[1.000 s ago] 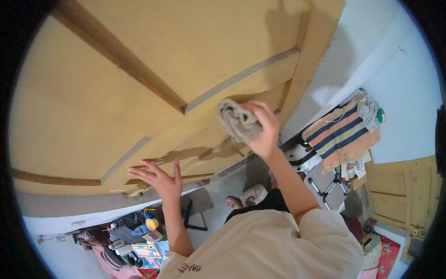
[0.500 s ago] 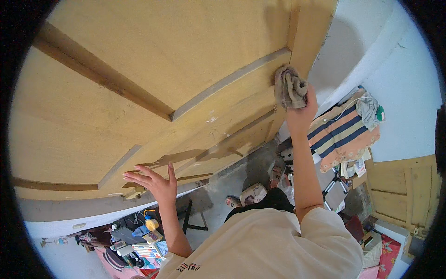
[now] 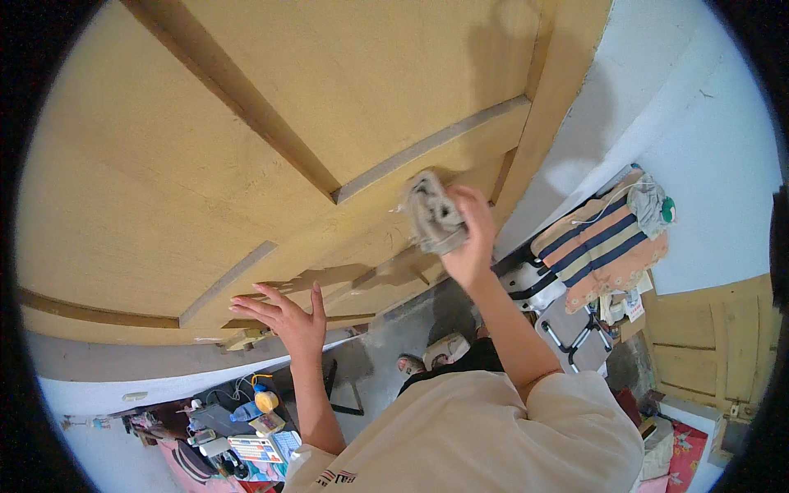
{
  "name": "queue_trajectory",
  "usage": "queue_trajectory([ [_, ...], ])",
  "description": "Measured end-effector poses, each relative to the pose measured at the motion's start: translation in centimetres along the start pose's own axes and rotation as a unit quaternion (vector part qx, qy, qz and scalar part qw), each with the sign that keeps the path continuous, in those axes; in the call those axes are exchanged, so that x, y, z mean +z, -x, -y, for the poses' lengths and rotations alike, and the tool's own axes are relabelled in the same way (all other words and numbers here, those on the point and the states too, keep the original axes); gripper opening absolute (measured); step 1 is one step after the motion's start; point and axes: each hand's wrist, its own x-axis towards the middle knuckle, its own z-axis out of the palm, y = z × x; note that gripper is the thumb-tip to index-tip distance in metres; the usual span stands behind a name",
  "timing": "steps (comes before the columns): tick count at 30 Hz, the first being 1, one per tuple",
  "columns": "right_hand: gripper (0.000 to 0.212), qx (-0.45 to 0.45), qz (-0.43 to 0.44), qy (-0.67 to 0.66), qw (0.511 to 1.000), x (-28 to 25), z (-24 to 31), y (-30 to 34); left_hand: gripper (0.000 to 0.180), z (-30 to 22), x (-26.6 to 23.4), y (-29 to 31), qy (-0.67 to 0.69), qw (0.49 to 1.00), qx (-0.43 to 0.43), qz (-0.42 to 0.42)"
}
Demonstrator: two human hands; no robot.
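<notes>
A large yellowish wooden door [image 3: 164, 189] with raised panel mouldings fills the upper left of the view. My right hand [image 3: 474, 238] grips a bunched grey-brown cloth [image 3: 431, 214] against or just off the door, below its curved grey-topped ledge [image 3: 436, 146]; whether the cloth touches the wood I cannot tell. The cloth is a little blurred. Lower and to the left, my left hand [image 3: 294, 323] is held up with fingers spread and nothing in it. It is close to the door's lower part, near a metal latch [image 3: 246, 338].
At right lies a striped, peach-coloured cushion [image 3: 604, 238] beside a white wall [image 3: 715, 189]. A folding chair [image 3: 575, 333] stands below it. A cluttered desk with a keyboard [image 3: 256, 449] is at lower left. Another wooden door [image 3: 699, 345] is at far right.
My right hand has carried the cloth left and downward across the door, away from its right edge. My left hand has shifted slightly right, still spread.
</notes>
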Motion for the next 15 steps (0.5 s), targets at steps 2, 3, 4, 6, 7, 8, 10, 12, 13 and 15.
queue_trajectory([
  [2,0.047,-0.023,0.027,-0.037,0.999,0.9,1.3,0.1,0.107,0.1,0.1,0.0,0.01,1.0,-0.002,0.003],
  [3,0.046,-0.036,0.04,-0.05,0.997,1.2,1.9,-0.1,0.107,0.1,0.1,0.0,0.016,1.0,-0.003,0.005],
  [4,0.046,-0.048,0.055,-0.066,0.995,1.5,2.5,-0.2,0.107,0.1,-0.1,0.0,0.016,1.0,-0.002,0.004],
  [6,0.044,-0.05,0.07,-0.083,0.993,1.7,3.1,-0.6,0.106,-0.1,-0.4,-0.2,0.017,1.0,0.001,0.003],
  [7,0.044,-0.058,0.068,-0.08,0.993,1.8,3.3,-0.8,0.106,0.0,-0.4,-0.1,0.018,1.0,0.001,0.004],
  [8,0.045,-0.067,0.066,-0.077,0.993,1.7,3.6,-1.2,0.106,0.0,-0.3,0.0,0.019,1.0,0.0,0.006],
  [10,0.045,-0.055,0.056,-0.068,0.995,0.7,4.0,-2.6,0.106,0.0,-0.2,0.1,0.016,1.0,0.0,0.006],
  [12,0.045,-0.061,0.031,-0.062,0.996,0.0,3.3,-4.0,0.107,0.1,-0.1,0.0,0.008,1.0,0.001,0.005],
  [13,0.044,-0.054,0.03,-0.051,0.997,-0.5,2.5,-4.2,0.108,0.1,-0.1,0.0,0.008,1.0,-0.004,0.009],
  [15,0.043,-0.058,0.017,-0.034,0.998,-2.0,1.6,-5.2,0.109,0.1,0.0,0.1,0.009,1.0,-0.012,0.017],
])
